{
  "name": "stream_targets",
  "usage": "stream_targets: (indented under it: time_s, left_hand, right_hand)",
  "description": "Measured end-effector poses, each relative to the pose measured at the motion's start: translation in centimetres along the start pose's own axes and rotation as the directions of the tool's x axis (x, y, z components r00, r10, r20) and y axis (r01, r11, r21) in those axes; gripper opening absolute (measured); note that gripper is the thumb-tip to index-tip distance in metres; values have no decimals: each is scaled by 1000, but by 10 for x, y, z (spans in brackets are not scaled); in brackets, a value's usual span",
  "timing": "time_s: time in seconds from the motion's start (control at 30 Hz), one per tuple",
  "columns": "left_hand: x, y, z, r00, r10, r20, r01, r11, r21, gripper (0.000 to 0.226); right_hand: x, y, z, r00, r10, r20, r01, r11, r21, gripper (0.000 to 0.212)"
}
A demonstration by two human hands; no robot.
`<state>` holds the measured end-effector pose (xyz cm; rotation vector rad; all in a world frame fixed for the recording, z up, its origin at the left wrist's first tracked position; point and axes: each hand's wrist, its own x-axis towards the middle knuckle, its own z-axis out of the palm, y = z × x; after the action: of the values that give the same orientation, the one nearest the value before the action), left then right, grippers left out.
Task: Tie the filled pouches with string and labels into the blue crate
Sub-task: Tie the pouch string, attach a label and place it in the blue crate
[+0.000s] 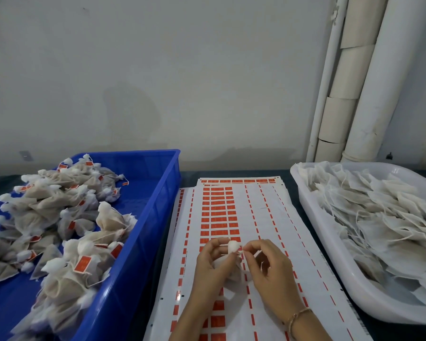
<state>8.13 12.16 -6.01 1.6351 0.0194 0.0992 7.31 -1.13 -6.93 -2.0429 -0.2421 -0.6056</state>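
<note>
— over the label sheets (263,217), between the two bins: which step is this?
— tying. the left hand (210,262) grips a filled pouch (233,247) by its gathered neck, just above the sheets. the right hand (271,269) pinches the string (261,265) right beside that neck.
— label on yet?
— can't tell, the fingers hide it.
— and next?
— i'd say cinch the knot tight without letting the neck splay, then carry it left to the blue crate (143,153), where tied pouches (47,205) lie heaped. untied pouches (379,217) wait in the white tray (310,212) on the right.
</note>
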Motion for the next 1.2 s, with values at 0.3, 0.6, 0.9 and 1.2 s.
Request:
stream_targets:
  time_s: [0.3, 0.6, 0.9, 1.2]
  left_hand:
    - [-1, -2, 0, 999, 28, 37, -28, 1000, 12, 30]
    - [2, -10, 4, 995, 95, 8, -95, 994, 60, 31]
    - [2, -12, 4, 993, 105, 54, -109, 990, 90, 27]
    - [2, -5, 1, 999, 47, 18, -47, 998, 35, 23]
  right_hand:
    - [-1, 3, -1, 998, -60, -8, 59, 994, -91, 25]
    - [-3, 2, 1, 1000, 0, 29, 6, 979, -205, 10]
    - [-2, -3, 3, 940, 249, 232, -254, 967, -7, 7]
    - [4, -4, -3, 858, 365, 361, -470, 842, 265, 18]
